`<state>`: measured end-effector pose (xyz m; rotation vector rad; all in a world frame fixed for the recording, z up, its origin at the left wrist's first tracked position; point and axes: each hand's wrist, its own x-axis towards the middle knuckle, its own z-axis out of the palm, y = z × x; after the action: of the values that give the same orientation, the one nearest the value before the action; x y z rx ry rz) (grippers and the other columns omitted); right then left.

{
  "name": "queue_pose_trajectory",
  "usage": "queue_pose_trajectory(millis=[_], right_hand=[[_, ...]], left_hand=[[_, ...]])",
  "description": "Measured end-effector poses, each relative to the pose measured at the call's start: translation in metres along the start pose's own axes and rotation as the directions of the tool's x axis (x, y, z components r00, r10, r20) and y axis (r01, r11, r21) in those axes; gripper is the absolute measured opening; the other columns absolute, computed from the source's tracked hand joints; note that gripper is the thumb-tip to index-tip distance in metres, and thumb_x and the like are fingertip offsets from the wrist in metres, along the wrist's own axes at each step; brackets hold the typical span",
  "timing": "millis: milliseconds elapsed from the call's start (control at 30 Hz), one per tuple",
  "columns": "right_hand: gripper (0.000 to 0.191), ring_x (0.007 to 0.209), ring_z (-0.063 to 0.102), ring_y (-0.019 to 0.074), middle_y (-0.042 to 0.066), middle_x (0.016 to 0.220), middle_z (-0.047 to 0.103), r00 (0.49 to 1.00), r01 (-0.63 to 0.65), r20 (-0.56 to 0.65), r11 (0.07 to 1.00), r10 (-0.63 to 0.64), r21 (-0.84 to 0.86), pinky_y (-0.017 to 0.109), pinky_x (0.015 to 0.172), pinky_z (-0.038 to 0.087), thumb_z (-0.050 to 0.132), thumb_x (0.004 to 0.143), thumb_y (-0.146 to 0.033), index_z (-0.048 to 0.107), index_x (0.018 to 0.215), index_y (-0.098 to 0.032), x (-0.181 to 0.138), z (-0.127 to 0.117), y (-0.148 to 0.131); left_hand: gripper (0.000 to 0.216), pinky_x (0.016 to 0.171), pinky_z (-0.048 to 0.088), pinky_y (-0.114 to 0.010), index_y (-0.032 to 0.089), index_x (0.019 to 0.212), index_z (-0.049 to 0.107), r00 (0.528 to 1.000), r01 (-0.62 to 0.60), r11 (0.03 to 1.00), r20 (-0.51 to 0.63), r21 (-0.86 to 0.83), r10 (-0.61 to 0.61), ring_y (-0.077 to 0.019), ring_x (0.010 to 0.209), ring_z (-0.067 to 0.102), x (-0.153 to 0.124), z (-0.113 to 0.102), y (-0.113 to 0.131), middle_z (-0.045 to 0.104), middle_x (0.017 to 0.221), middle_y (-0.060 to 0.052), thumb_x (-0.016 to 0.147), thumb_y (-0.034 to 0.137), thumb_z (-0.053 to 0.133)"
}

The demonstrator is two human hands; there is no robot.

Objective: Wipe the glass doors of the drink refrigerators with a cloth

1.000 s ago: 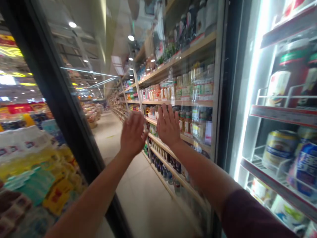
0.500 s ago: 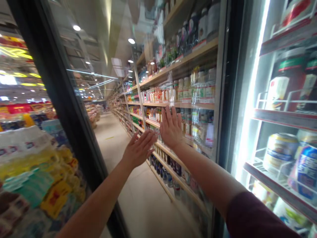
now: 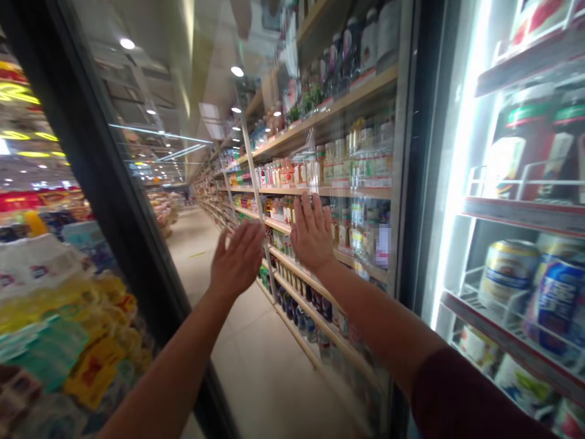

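Both my arms reach forward against the glass door [image 3: 256, 366] of a store cooler, which stands swung outward. My right hand [image 3: 313, 231] lies flat on the glass with fingers spread. My left hand [image 3: 237, 259] is beside it, fingers stretched out and slightly angled, at or close to the same pane. Neither hand holds anything. The door's black frame [image 3: 105, 183] runs diagonally down the left.
To the right the lit cooler interior shows wire shelves with large cans [image 3: 512, 274] and dark bottles [image 3: 521, 146]. Through the glass I see an aisle floor [image 3: 201, 256], wooden shelves of bottles [image 3: 347, 164], and bagged goods [image 3: 55, 305] at left.
My left hand turned from a sideways tilt back to fingers-up and shifted slightly left. My right hand stayed flat on the glass. The view drifted a little.
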<state>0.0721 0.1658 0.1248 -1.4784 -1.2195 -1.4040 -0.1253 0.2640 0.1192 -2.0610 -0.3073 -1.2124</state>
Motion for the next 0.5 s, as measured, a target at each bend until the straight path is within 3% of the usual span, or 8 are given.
queue_pose_trajectory(millis=[100, 167, 200, 267, 333, 367, 433, 500], right_hand=[[0.07, 0.157, 0.007, 0.0284, 0.011, 0.167, 0.022, 1.0, -0.008, 0.016, 1.0, 0.008, -0.003, 0.054, 0.127, 0.015, 0.041, 0.099, -0.031, 0.015, 0.161, -0.014, 0.0, 0.0, 0.0], [0.069, 0.157, 0.008, 0.0285, 0.011, 0.167, 0.023, 1.0, -0.011, 0.021, 1.0, 0.012, -0.023, 0.053, 0.127, 0.014, 0.041, 0.099, -0.031, 0.017, 0.161, -0.013, 0.001, 0.001, -0.001], [0.068, 0.157, 0.009, 0.0286, 0.011, 0.167, 0.023, 1.0, -0.013, 0.019, 0.999, 0.014, -0.035, 0.053, 0.127, 0.014, 0.04, 0.099, -0.031, 0.018, 0.161, -0.013, 0.001, 0.001, -0.001], [0.066, 0.157, 0.01, 0.0288, 0.011, 0.166, 0.025, 1.0, -0.009, 0.003, 0.998, 0.009, -0.054, 0.053, 0.127, 0.015, 0.04, 0.099, -0.031, 0.021, 0.16, -0.014, 0.001, 0.002, -0.001], [0.065, 0.157, 0.009, 0.0291, 0.011, 0.166, 0.026, 1.0, -0.005, -0.008, 0.998, 0.004, -0.068, 0.053, 0.126, 0.016, 0.041, 0.099, -0.031, 0.023, 0.16, -0.014, 0.001, 0.004, -0.001], [0.065, 0.157, 0.008, 0.0292, 0.012, 0.166, 0.026, 1.0, -0.002, -0.011, 0.997, 0.001, -0.076, 0.053, 0.126, 0.016, 0.041, 0.099, -0.031, 0.024, 0.159, -0.013, 0.001, 0.005, -0.001], [0.064, 0.157, 0.007, 0.0293, 0.012, 0.166, 0.025, 1.0, 0.001, -0.008, 0.996, -0.002, -0.094, 0.053, 0.126, 0.016, 0.04, 0.099, -0.031, 0.025, 0.159, -0.012, 0.001, 0.007, -0.001], [0.063, 0.157, 0.006, 0.029, 0.012, 0.166, 0.025, 1.0, 0.0, -0.001, 0.995, 0.0, -0.104, 0.053, 0.127, 0.015, 0.039, 0.1, -0.03, 0.025, 0.158, -0.011, 0.002, 0.009, -0.001]], left_hand=[[0.063, 0.126, 0.01, -0.06, 0.013, 0.16, 0.018, 0.906, 0.39, 0.92, -0.166, -0.028, -0.389, -0.0299, 0.155, 0.016, 0.019, -0.004, -0.018, 0.026, 0.164, -0.016, 0.102, 0.03, 0.034], [0.065, 0.126, 0.015, -0.06, 0.01, 0.16, 0.014, 0.861, 0.47, 0.881, -0.195, -0.05, -0.47, -0.0309, 0.156, 0.013, 0.022, 0.001, -0.009, 0.023, 0.164, -0.018, 0.102, 0.031, 0.033], [0.065, 0.125, 0.018, -0.059, 0.011, 0.16, 0.013, 0.902, 0.396, 0.917, -0.169, -0.047, -0.398, -0.0301, 0.156, 0.014, 0.021, 0.005, -0.001, 0.026, 0.163, -0.018, 0.102, 0.03, 0.035], [0.064, 0.125, 0.022, -0.053, 0.017, 0.16, 0.017, 0.994, 0.089, 0.995, -0.06, -0.052, -0.092, -0.0261, 0.154, 0.021, 0.017, 0.013, 0.015, 0.035, 0.16, -0.014, 0.101, 0.026, 0.039], [0.061, 0.127, 0.02, -0.049, 0.024, 0.159, 0.023, 0.994, -0.112, 0.99, 0.006, -0.079, 0.113, -0.0227, 0.151, 0.03, 0.014, 0.016, 0.017, 0.042, 0.157, -0.009, 0.1, 0.024, 0.04], [0.06, 0.127, 0.018, -0.05, 0.026, 0.158, 0.026, 0.996, -0.084, 0.993, 0.005, -0.083, 0.085, -0.0226, 0.151, 0.031, 0.014, 0.016, 0.011, 0.042, 0.157, -0.008, 0.101, 0.025, 0.039], [0.058, 0.128, 0.013, -0.054, 0.021, 0.158, 0.027, 0.98, 0.176, 0.981, -0.076, -0.083, -0.183, -0.0258, 0.153, 0.025, 0.017, 0.013, -0.009, 0.035, 0.161, -0.009, 0.102, 0.028, 0.036], [0.06, 0.13, 0.01, -0.053, 0.015, 0.16, 0.019, 0.879, 0.437, 0.891, -0.152, -0.123, -0.452, -0.0273, 0.156, 0.013, 0.016, 0.013, -0.024, 0.019, 0.167, -0.01, 0.103, 0.031, 0.032]])
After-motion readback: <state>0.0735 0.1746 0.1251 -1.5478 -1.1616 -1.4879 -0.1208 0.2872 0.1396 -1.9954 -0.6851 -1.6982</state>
